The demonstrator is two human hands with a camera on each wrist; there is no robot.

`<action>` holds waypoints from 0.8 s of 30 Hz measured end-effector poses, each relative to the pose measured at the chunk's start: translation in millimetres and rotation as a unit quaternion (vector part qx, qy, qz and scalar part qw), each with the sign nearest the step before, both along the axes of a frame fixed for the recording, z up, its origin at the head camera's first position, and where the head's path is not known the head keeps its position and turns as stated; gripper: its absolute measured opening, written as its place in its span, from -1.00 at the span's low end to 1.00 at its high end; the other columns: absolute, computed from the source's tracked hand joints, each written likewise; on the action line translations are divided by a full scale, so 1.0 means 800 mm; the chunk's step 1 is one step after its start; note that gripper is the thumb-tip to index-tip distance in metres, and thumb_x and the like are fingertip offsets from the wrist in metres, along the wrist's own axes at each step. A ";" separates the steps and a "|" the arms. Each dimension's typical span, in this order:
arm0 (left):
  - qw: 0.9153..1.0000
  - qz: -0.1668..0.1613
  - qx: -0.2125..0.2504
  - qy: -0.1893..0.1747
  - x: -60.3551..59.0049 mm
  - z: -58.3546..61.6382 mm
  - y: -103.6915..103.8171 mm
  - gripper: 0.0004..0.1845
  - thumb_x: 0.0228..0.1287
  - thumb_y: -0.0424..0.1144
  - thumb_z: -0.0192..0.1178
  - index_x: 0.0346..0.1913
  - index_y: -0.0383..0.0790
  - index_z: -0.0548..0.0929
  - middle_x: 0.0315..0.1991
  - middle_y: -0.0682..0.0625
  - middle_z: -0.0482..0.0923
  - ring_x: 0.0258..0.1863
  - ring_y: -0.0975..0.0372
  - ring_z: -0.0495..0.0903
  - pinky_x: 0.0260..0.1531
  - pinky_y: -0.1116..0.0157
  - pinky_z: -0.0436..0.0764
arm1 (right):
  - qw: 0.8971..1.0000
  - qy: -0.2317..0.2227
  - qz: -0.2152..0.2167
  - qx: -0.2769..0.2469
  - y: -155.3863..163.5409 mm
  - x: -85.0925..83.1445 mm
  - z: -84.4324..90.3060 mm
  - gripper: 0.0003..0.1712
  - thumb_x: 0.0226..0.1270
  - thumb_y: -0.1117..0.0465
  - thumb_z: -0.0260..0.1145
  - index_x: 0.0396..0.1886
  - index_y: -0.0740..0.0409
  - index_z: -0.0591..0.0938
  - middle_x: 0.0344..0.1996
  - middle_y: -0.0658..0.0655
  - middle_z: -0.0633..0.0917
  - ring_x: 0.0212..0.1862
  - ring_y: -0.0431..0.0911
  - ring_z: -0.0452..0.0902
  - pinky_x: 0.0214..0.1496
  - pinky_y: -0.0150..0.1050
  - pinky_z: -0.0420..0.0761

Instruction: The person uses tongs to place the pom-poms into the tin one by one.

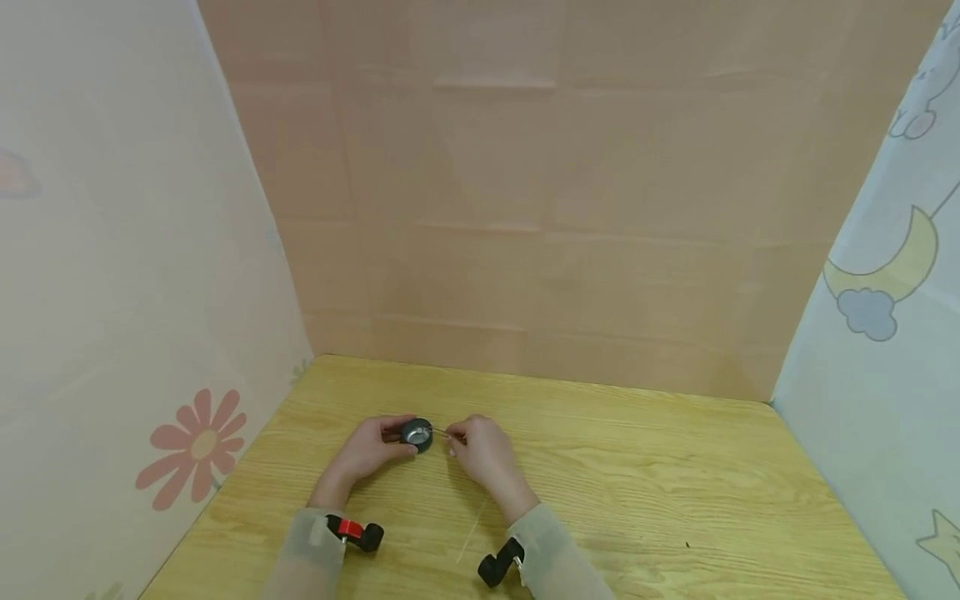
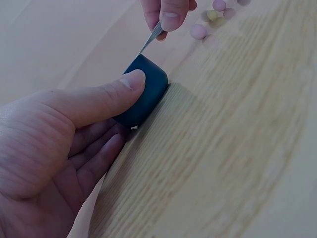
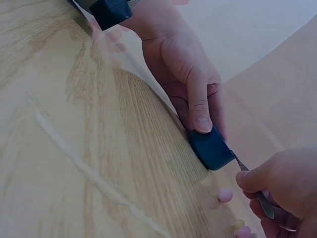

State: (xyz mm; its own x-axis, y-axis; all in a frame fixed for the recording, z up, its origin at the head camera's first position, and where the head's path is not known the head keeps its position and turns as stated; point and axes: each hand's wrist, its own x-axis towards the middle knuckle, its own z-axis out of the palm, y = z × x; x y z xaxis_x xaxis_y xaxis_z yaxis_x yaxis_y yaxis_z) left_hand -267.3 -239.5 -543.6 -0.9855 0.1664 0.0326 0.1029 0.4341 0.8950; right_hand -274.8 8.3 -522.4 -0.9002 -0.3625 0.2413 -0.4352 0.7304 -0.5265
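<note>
Wooden and pale yellow, the surface (image 1: 637, 492) lies between a wall with a pink flower (image 1: 197, 446) on the left, a plain tan wall behind, and a light blue wall with a yellow moon (image 1: 896, 262) on the right.

Leftmost of the working parts, the left hand (image 1: 367, 450) rests on the surface and has its grip closed round a small dark round container (image 1: 417, 434): in the left wrist view the thumb (image 2: 106, 96) presses on the container's (image 2: 143, 94) upper side while the other fingers curl beneath it. The container is tipped on its side, its edge touching the wood, with its open face turned toward the head camera.

Just to the right, the right hand (image 1: 483, 450) pinches a thin metal tool (image 1: 438, 432), seemingly tweezers, between thumb and fingers. The tool's (image 3: 255, 186) tip meets the rim of the container (image 3: 210, 148); whether it reaches inside cannot be told.

Beside the right hand, several small pink and yellowish beads (image 2: 208, 22) lie loose on the wood near the container.
</note>
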 end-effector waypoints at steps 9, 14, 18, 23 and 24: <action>1.000 0.000 -0.002 -0.002 -0.002 -0.002 -0.002 -0.39 0.30 -0.24 0.57 0.40 -0.18 0.67 0.27 -0.15 0.68 0.22 -0.02 0.68 0.26 -0.04 0.62 | 1.000 -0.007 -0.001 -0.002 0.000 -0.001 0.001 -0.87 0.45 0.15 0.51 -0.08 -0.04 0.91 -0.17 -0.03 0.81 -0.18 -0.17 0.70 -0.24 -0.22 0.67; 1.000 0.002 0.000 -0.002 -0.002 -0.002 -0.002 -0.39 0.29 -0.24 0.58 0.39 -0.18 0.68 0.27 -0.15 0.68 0.22 -0.02 0.68 0.26 -0.04 0.62 | 1.000 -0.008 -0.003 -0.008 0.000 -0.001 0.000 -0.86 0.44 0.16 0.52 -0.07 -0.03 0.91 -0.16 -0.02 0.82 -0.15 -0.15 0.72 -0.20 -0.20 0.70; 1.000 0.001 0.002 -0.002 -0.002 -0.002 -0.001 -0.39 0.29 -0.25 0.57 0.39 -0.18 0.67 0.27 -0.16 0.68 0.23 -0.02 0.68 0.26 -0.03 0.62 | 1.000 -0.004 -0.002 -0.010 0.001 0.000 0.000 -0.85 0.45 0.16 0.51 -0.06 -0.01 0.90 -0.16 -0.01 0.81 -0.15 -0.14 0.71 -0.19 -0.19 0.70; 1.000 0.002 0.000 -0.003 0.000 0.000 -0.001 -0.39 0.29 -0.26 0.57 0.39 -0.19 0.68 0.27 -0.16 0.68 0.22 -0.03 0.68 0.25 -0.03 0.63 | 1.000 -0.004 0.002 -0.008 0.003 0.000 0.001 -0.85 0.44 0.17 0.51 -0.06 -0.01 0.90 -0.17 -0.01 0.81 -0.16 -0.14 0.70 -0.19 -0.19 0.69; 1.000 0.003 0.000 -0.005 0.001 0.000 0.000 -0.39 0.29 -0.26 0.57 0.39 -0.18 0.68 0.27 -0.16 0.68 0.22 -0.03 0.68 0.25 -0.03 0.63 | 1.000 -0.004 0.003 -0.007 0.003 0.000 0.002 -0.84 0.44 0.17 0.52 -0.06 -0.01 0.90 -0.17 -0.02 0.81 -0.16 -0.15 0.70 -0.19 -0.20 0.69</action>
